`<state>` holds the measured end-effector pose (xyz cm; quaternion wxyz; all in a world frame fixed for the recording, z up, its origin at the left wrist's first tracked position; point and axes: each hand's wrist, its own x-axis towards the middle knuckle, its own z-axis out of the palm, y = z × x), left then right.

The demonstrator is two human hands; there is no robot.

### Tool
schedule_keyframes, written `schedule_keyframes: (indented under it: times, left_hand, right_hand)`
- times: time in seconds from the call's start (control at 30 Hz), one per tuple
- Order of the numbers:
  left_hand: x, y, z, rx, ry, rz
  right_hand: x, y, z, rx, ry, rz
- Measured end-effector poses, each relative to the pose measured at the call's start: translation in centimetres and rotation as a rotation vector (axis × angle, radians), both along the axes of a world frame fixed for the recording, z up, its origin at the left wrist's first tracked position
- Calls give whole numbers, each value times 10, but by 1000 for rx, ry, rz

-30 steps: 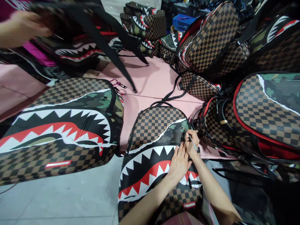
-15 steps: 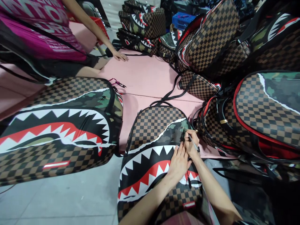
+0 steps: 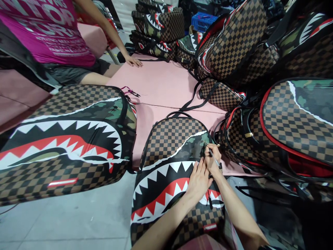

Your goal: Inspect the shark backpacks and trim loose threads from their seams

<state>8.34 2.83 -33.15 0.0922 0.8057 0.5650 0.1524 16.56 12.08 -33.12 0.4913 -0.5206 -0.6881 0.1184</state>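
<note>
A checkered brown-and-black backpack [image 3: 170, 139] with a shark-mouth print lies in front of me, its top handle pointing away. My left hand [image 3: 199, 178] rests flat on the print, fingers stretched out toward the camouflage patch [image 3: 194, 147]. Beside it, my right hand [image 3: 213, 161] grips a slim silver pen [image 3: 213, 157], with the tip down at the dark marks on the camouflage patch near the bag's right edge. The two hands touch or nearly touch; the pen's very tip is too small to make out.
Another shark-print backpack [image 3: 65, 139] lies at the left. Small purple-handled snips [image 3: 131, 91] and a strapped pouch [image 3: 221, 93] lie on the pink table [image 3: 161, 80]. Bags are piled at the right and back, near a blue crate [image 3: 203, 22]. A co-worker's hand [image 3: 134, 61] rests on the table's far side.
My hands and the pen stay almost in place on the backpack. Across the table, the co-worker's torso has shifted slightly, and the dark strap over it has moved away.
</note>
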Motion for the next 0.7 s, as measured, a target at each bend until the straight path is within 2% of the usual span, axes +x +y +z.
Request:
schedule_keyframes:
  times: [0.7]
  left_hand:
    - [1, 0, -1, -16, 19, 4]
  right_hand:
    - [0, 2, -5, 42, -16, -24]
